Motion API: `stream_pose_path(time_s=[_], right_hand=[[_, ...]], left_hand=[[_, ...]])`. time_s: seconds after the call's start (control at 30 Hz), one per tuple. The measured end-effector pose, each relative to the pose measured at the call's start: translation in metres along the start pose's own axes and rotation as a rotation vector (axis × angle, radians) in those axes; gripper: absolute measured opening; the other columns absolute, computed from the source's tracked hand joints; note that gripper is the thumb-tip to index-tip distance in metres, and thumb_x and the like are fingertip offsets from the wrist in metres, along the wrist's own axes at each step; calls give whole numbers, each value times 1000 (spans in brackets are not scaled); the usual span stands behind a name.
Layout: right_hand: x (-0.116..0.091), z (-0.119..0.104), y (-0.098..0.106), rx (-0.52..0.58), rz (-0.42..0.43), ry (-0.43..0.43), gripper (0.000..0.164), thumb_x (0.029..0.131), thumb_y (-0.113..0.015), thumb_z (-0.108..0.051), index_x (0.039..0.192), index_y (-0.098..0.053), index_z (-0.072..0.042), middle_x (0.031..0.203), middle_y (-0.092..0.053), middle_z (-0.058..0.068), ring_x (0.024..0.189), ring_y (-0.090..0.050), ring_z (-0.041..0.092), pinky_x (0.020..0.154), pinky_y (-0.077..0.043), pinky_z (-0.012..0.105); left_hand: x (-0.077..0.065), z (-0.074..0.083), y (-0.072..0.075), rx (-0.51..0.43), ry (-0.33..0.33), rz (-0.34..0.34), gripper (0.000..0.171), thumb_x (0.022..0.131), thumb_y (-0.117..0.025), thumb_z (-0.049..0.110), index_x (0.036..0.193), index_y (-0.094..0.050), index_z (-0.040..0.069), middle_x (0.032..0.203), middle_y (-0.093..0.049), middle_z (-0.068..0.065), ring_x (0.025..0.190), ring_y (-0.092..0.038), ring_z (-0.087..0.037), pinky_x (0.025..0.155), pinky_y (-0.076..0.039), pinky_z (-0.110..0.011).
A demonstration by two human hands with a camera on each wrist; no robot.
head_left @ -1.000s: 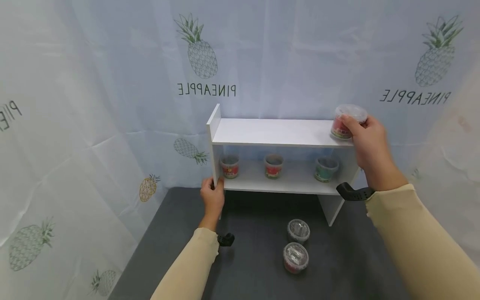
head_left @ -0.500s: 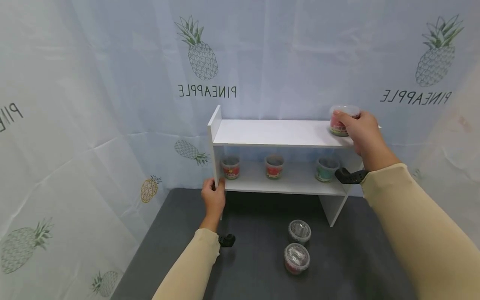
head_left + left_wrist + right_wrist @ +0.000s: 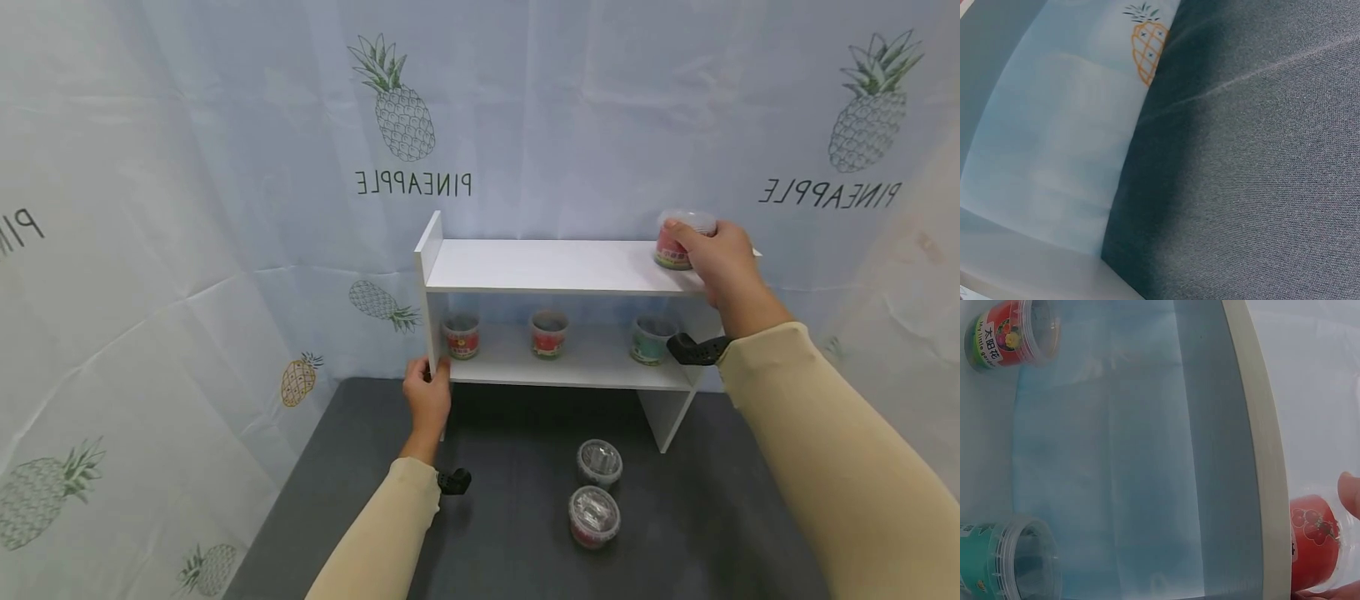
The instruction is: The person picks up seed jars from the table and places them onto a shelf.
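My right hand (image 3: 726, 265) grips a clear-lidded plastic tub with a red label (image 3: 672, 248) at the right end of the white shelf's top board (image 3: 540, 265). In the right wrist view that red tub (image 3: 1315, 540) shows beyond the board's edge, a fingertip by its lid. My left hand (image 3: 427, 398) holds the shelf's left side panel low down, thumb in front. On the middle board stand two red-labelled tubs, one at the left (image 3: 461, 337) and one in the middle (image 3: 549, 335), plus a green-labelled tub (image 3: 651, 340) at the right. The left wrist view shows no hand.
Two lidded tubs stand on the dark table in front of the shelf, a nearer red one (image 3: 593, 517) and one behind it (image 3: 599, 463). A pineapple-print curtain (image 3: 600, 117) hangs behind and at the left. The shelf's raised left end panel (image 3: 429, 248) sticks up above the top board.
The right hand has shifted left and slightly inward with the red-labelled tub, which now stands upright over the top board. The left hand keeps its place on the side panel.
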State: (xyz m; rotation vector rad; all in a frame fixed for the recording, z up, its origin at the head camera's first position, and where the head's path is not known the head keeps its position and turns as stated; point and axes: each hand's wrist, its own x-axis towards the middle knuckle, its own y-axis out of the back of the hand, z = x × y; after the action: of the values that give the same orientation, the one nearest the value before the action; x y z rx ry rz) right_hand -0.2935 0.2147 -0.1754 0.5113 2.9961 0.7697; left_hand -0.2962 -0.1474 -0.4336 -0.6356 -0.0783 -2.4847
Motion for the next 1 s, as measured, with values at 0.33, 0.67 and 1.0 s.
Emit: stream_pose_path(time_s=[0.33, 0.67, 1.0], right_hand=[[-5, -1, 1, 37, -5, -25, 109, 83, -51, -75, 159, -8, -11, 164, -18, 12, 147, -22, 33, 118, -22, 51], [-44, 18, 10, 293, 12, 99, 97, 92, -57, -56, 159, 0, -16, 166, -5, -3, 152, -6, 16, 120, -12, 36], [-117, 92, -39, 851, 341, 495, 49, 89, -67, 4, 135, -53, 4, 119, -66, 9, 115, -61, 17, 92, -48, 17]], left_hand=[[-5, -3, -1, 6, 9, 8, 20, 92, -69, 17, 99, -72, -2, 92, -57, -11, 77, -53, -16, 66, -44, -24], [-6, -5, -3, 6, 26, 11, 21, 91, -70, 17, 101, -72, -1, 93, -58, -11, 78, -55, -17, 67, -46, -26], [2, -3, 1, 6, 14, -3, 21, 93, -69, 19, 102, -71, 0, 96, -58, -11, 81, -55, -19, 68, -46, -27]])
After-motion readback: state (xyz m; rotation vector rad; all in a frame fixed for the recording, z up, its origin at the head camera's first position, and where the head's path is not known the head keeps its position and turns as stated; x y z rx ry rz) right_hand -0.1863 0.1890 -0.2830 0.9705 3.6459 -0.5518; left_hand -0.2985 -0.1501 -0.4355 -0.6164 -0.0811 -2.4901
